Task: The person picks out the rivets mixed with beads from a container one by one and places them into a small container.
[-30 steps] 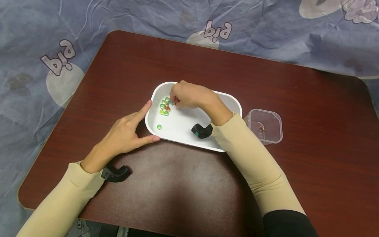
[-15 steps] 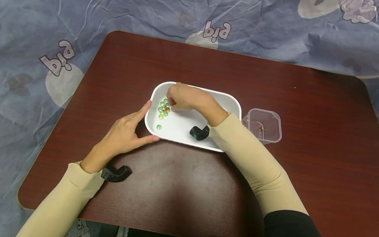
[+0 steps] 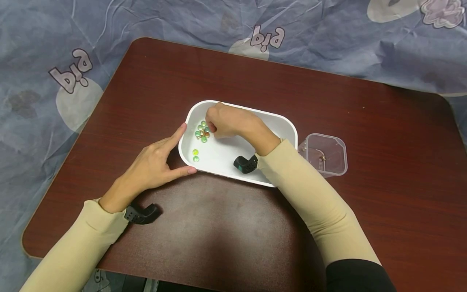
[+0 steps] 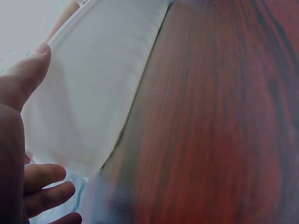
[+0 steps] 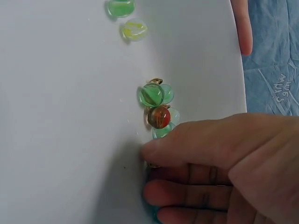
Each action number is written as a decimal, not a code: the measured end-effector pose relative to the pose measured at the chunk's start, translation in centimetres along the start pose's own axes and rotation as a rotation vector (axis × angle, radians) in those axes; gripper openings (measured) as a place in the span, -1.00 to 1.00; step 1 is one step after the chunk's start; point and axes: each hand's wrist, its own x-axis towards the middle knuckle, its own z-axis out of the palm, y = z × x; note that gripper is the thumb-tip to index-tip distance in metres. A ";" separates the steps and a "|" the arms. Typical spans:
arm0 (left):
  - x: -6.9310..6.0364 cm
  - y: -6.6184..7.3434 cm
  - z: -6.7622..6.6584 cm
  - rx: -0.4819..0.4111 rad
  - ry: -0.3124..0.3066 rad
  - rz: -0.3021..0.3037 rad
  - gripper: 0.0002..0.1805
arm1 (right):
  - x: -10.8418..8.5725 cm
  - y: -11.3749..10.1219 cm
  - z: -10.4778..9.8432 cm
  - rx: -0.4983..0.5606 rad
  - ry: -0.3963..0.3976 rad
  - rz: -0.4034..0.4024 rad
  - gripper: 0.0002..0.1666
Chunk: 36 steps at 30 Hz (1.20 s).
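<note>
On a dark table (image 3: pixel 394 211), a white tray (image 3: pixel 220 158) of glass marbles (image 3: pixel 204 139) is being reached into

Beyond the table, a crumpled blue-grey cloth (image 3: pixel 175 24) is being shown, printed with pale patches and lettering (appearing upside down to the head camera). Pale sleeves (image 3: pixel 317 202) are being worn on both arms, with a black band (image 3: pixel 144 215) being worn at each wrist. Near the table's middle, the tray is being touched at its left end by the left hand (image 3: pixel 153 162); its grip is being kept loose and spread, thumb on the near rim, forefinger against the end. The right hand (image 3: pixel 231 119) is being held inside the tray, its fingers being bent beside the marbles; whether anything is being pinched behind the thumb cannot be told. Just right of the tray, a clear plastic container (image 3: pixel 335 164) is being partly hidden by a sleeve. Most marbles are being seen clustered in the tray's left part, mainly green, with a brown-red marble (image 5: pixel 159 117) among them. A yellow-streaked marble (image 3: pixel 195 152) and a green marble (image 3: pixel 196 159) are being seen side by side, nearer the near rim. Among the cluster, small gold-coloured pieces (image 5: pixel 156 81) are being glimpsed.
</note>
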 end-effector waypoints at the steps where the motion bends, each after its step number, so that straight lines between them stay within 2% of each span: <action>1: 0.0 0.0 0.0 -0.001 -0.001 -0.002 0.12 | 0.0 0.0 0.0 0.000 -0.002 0.003 -0.79; 8: 0.0 0.0 0.0 -0.002 -0.002 -0.006 0.13 | -0.1 0.1 0.0 0.016 -0.014 0.029 -0.80; 20: 0.0 0.0 0.0 -0.004 0.006 -0.001 0.13 | -0.5 0.2 -0.4 0.018 -0.031 0.023 -0.84; 36: 0.0 0.1 -0.1 -0.004 -0.016 -0.017 0.12 | -1.3 0.5 -1.0 0.064 0.037 0.003 -0.85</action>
